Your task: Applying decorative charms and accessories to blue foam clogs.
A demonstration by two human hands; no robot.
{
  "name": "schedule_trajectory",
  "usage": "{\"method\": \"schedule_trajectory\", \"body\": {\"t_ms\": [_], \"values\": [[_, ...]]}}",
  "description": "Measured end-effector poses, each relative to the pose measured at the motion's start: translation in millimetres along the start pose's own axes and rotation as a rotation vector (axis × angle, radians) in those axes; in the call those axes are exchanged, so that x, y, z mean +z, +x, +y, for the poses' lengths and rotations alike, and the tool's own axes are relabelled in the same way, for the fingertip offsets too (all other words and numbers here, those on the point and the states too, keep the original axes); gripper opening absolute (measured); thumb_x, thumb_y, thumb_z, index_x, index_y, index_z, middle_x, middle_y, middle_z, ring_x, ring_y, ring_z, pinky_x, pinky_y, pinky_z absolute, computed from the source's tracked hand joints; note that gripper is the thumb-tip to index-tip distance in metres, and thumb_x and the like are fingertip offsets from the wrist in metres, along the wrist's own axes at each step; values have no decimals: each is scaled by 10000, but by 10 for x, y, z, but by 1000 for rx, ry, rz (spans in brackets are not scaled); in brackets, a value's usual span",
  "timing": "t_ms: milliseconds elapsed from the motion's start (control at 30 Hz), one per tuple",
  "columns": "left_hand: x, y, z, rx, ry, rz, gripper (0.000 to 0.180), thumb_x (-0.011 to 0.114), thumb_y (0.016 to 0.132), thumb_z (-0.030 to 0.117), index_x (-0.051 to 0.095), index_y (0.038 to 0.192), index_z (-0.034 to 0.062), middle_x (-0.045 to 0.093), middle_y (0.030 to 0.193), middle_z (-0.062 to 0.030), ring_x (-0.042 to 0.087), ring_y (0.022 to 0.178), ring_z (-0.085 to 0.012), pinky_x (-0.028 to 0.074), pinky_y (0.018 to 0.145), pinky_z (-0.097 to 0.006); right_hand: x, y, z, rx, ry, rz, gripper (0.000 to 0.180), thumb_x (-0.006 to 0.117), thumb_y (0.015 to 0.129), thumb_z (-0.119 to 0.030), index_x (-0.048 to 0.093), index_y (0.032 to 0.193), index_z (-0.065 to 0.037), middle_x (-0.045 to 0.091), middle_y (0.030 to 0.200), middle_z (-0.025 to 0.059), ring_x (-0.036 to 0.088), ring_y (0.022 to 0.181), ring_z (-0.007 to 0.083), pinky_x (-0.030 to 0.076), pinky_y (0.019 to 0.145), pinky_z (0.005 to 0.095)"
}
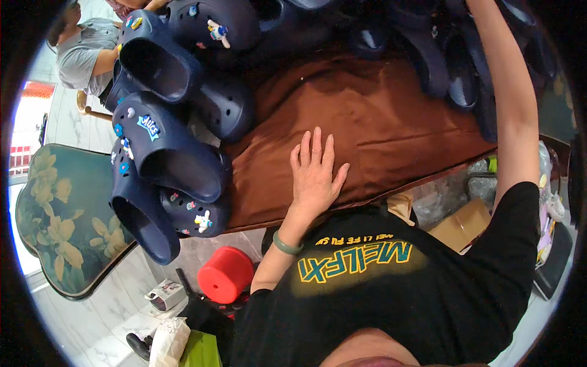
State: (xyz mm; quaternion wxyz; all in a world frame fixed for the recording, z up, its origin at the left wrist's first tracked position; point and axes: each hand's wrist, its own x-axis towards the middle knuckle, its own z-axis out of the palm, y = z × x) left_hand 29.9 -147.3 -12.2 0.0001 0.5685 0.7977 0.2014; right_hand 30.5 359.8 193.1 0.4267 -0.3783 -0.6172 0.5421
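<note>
My left hand (317,171) lies flat, fingers stretched out, on a brown cloth (367,104) spread over the table. It holds nothing. My right arm reaches far forward at the right, and its hand is past the top edge of the picture. To the left of the cloth, several dark navy clogs (177,147) are piled on one another. Small coloured charms, such as a white figure (217,32) and blue flowers, decorate them. At the far right, beside my right forearm, lie more navy clogs (460,70) without visible charms.
A red round stool (225,275) stands on the floor below the table. At the left is a green flower-patterned chair back or panel (67,220). Another person (92,52) in grey is at the upper left. An open cardboard box (461,225) and plastic bags sit under the table's right side.
</note>
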Motion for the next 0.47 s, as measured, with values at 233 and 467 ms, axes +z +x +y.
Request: {"method": "schedule_trajectory", "body": {"t_ms": [233,467], "values": [[31,-28,101,46,-21,-38,609,602,862,327,427,1335,-14,347,1431,-234,284,1333,-388,227,1064,-507,-250,-211,324,-1015,-310,524,361,483,963,-306,603,1034,27,627,959,201,590,960,345,445,902,404],[49,19,111,84,26,-20,639,602,862,359,420,1346,-17,299,1465,-228,260,1345,-391,209,1080,-503,-96,-1029,20,-1350,-874,260,719,697,781,-491,443,1328,-100,392,1282,160,355,1225,325,263,1069,421]]}}
